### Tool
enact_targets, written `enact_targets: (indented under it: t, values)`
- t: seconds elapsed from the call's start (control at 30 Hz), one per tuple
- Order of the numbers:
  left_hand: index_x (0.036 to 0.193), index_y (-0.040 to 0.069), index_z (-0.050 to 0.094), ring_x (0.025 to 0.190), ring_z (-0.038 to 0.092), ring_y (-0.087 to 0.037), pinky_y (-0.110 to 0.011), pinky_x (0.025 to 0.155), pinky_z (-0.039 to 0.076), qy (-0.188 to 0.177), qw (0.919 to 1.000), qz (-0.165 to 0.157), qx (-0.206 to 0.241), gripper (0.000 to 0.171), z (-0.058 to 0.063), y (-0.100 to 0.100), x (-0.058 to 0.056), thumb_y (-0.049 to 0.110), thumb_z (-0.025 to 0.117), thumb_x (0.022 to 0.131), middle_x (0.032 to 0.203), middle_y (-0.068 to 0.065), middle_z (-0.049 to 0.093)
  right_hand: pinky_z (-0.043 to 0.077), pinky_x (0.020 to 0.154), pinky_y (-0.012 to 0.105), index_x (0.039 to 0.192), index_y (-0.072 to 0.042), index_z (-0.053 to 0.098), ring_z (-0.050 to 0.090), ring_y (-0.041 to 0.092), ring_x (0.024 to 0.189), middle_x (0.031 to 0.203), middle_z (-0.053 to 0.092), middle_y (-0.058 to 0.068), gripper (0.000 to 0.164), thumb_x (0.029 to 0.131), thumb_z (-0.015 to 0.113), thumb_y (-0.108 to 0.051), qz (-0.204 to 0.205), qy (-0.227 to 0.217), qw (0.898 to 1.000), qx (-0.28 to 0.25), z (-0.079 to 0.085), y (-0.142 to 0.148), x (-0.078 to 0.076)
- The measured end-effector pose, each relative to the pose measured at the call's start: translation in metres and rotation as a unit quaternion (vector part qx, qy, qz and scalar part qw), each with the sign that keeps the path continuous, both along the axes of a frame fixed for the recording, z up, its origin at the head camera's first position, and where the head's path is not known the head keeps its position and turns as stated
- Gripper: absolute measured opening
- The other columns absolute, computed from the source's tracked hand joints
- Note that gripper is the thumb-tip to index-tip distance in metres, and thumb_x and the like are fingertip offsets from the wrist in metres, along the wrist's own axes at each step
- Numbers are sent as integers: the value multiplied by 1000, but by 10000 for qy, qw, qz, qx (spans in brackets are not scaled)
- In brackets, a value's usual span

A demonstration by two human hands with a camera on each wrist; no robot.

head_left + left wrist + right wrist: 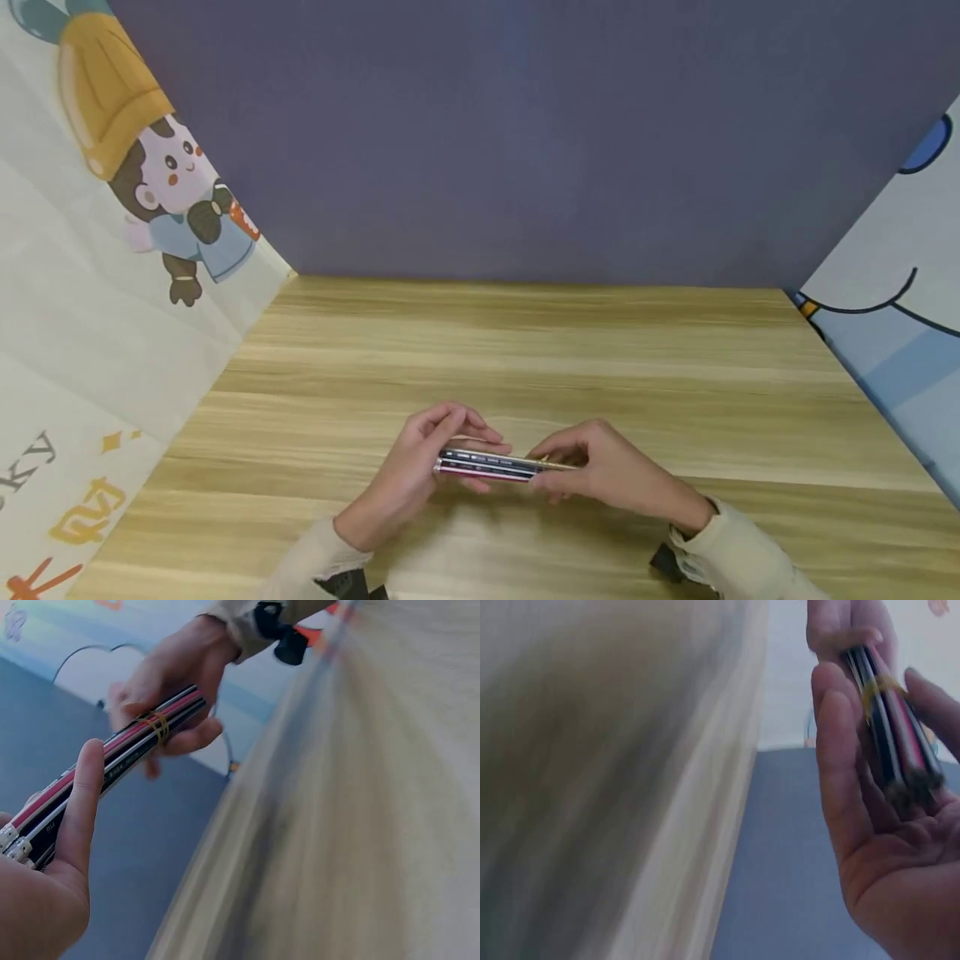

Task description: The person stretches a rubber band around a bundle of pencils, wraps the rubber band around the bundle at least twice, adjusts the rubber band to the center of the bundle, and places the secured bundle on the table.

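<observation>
A bundle of pencils (487, 467), black, silver and pink striped, lies crosswise between the two hands, above the table. A yellow rubber band (160, 727) circles it near the right end. My left hand (416, 458) holds the other end, where pale pencil tips (16, 846) show by the palm. Its thumb lies along the bundle in the left wrist view. With thumb and fingers, my right hand (618, 475) grips the bundle around the banded end. Dark pencil ends (915, 787) point into the right palm.
Below the hands spreads a wood-grain table (525, 358). A dark blue-grey panel (525, 142) rises behind it. Cartoon-printed sheets flank the table, one on the left (97, 317) and one on the right (892, 242).
</observation>
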State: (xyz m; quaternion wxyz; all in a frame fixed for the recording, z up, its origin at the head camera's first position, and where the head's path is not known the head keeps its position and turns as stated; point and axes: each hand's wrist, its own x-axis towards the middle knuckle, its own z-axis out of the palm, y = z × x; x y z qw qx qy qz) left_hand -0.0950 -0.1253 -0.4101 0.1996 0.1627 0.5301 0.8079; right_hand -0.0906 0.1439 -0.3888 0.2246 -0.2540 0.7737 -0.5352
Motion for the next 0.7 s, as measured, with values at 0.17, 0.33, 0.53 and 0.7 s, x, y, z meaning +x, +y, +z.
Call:
enact_targets:
  t: [0.17, 0.33, 0.53, 0.7]
  values:
    - [107, 1, 61, 106, 68, -38, -48, 68, 61, -147, 9995, 260, 95, 31, 2, -5, -4, 27, 43, 108, 109, -20, 71, 61, 68, 39, 110, -19, 74, 71, 25, 79, 96, 74, 11, 20, 93, 71, -30, -34, 242, 9996, 156, 7, 13, -4]
    - [107, -4, 58, 97, 71, -35, -48, 65, 61, 162, 9994, 272, -108, 34, -2, 5, 4, 26, 44, 108, 104, -21, 72, 52, 54, 23, 98, -23, 76, 61, 4, 64, 83, 72, -7, 16, 90, 73, -37, -134, 1132, 9919, 553, 2, -3, 3]
    - [110, -7, 56, 96, 71, -37, -49, 67, 61, 65, 9988, -89, -477, 38, -7, 13, 11, 28, 41, 109, 108, -23, 70, 44, 47, 17, 95, -22, 76, 49, -5, 55, 76, 67, -20, 23, 90, 71, -44, 159, 1571, 9838, 847, -8, -22, 13]
    - [108, 1, 59, 102, 70, -37, -47, 68, 62, -360, 9991, 214, -116, 34, -5, 5, 4, 31, 44, 108, 110, -21, 71, 46, 48, 20, 97, -25, 74, 51, -2, 56, 81, 69, -13, 21, 92, 68, -44, -36, 1603, 9825, 948, -3, -9, 4]
